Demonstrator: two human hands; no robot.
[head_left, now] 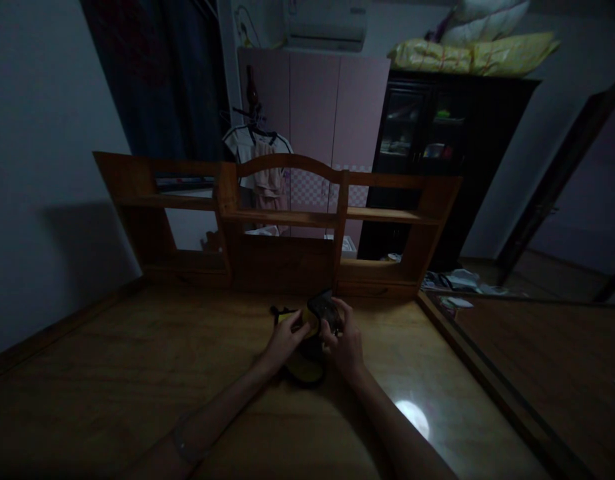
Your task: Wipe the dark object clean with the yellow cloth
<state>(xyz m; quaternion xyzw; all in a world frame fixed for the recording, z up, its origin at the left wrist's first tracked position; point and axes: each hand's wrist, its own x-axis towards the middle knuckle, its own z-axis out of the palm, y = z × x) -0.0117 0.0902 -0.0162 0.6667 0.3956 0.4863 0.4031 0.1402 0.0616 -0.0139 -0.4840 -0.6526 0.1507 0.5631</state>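
We have both hands together over the wooden desk (202, 373), working at a yellow-and-black item (303, 371) that looks like a small fabric pouch, though the dim light keeps us from telling exactly what it is. It lies between and just beneath our hands, its rounded yellow, black-edged part nearest us and below the fingers, its dark part raised against our right hand.

Our left hand (286, 338) is partly closed, thumb and fingers drawn together on a yellow section of it. Our right hand (346, 341) is curled, the thumb on the near side and the index finger bent over the top, gripping the dark part; we cannot make out its other fingers clearly. A pale band (182, 439) circles our left forearm, well behind the left hand, and a bright reflection (413, 419) shines on the desk to the right of our right forearm.

Beyond both hands, a wooden shelf unit (282, 218) stands along the desk's far edge. Farther past it we see hanging clothes (270, 175), a pink wardrobe (313, 110) and, off beyond the right hand, a black glass-doored cabinet (474, 157) topped by a yellow bundle (437, 56).
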